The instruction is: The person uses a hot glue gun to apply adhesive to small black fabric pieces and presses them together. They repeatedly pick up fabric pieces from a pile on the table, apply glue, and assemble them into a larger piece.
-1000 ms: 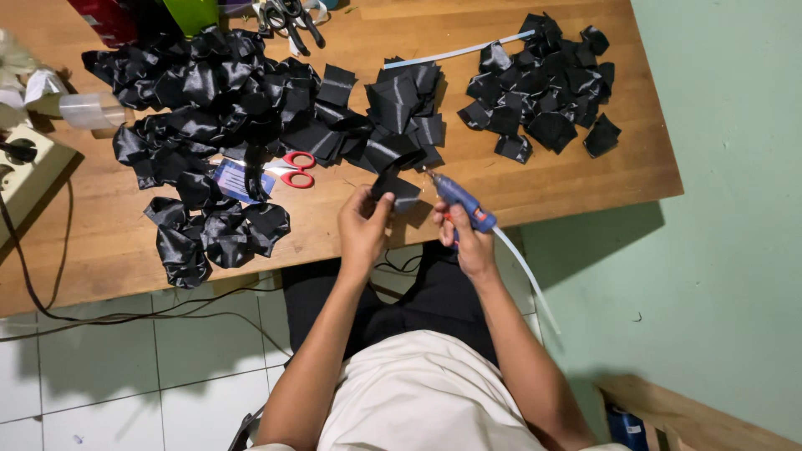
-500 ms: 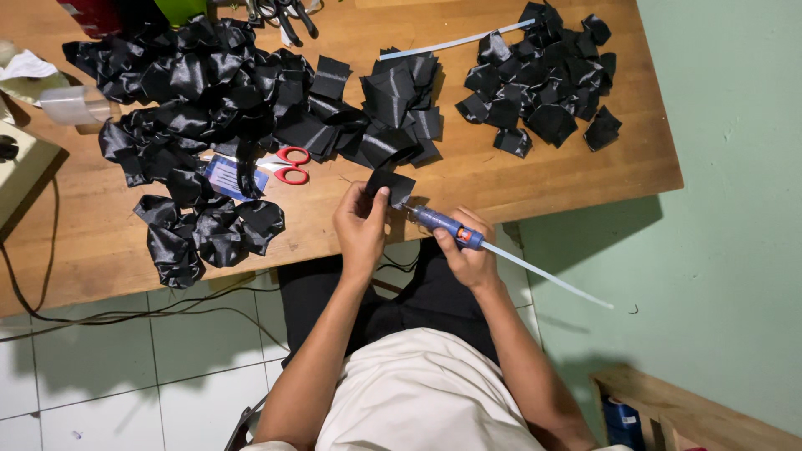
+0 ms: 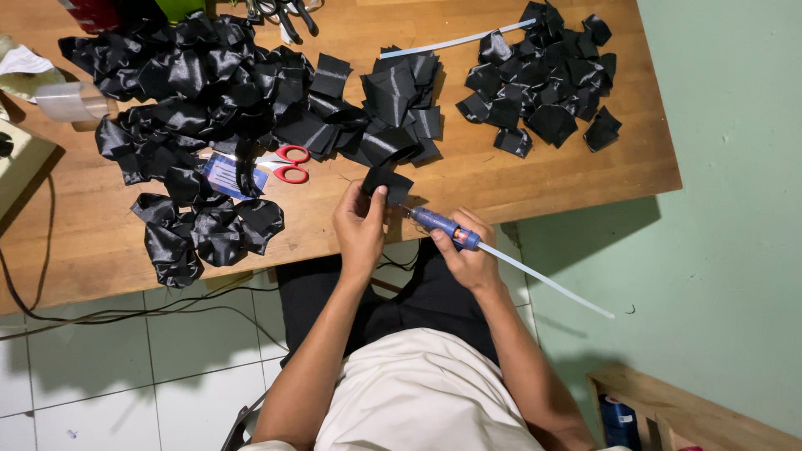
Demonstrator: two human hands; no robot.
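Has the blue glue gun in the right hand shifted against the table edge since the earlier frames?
Yes. The glue gun swung flatter, its glue stick now trailing right beyond the table edge.

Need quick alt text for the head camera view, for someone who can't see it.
A person's left hand holds a black satin piece at the wooden table edge while the right hand aims a blue glue gun at it; black satin piles cover the table.

We've got glossy black satin cloth pieces (image 3: 209,100) heaped beyond our hands, on a smooth, matt wooden bench (image 3: 501,179). Blue plastic glue gun (image 3: 443,225), translucent glue stick (image 3: 551,284) sticking out.
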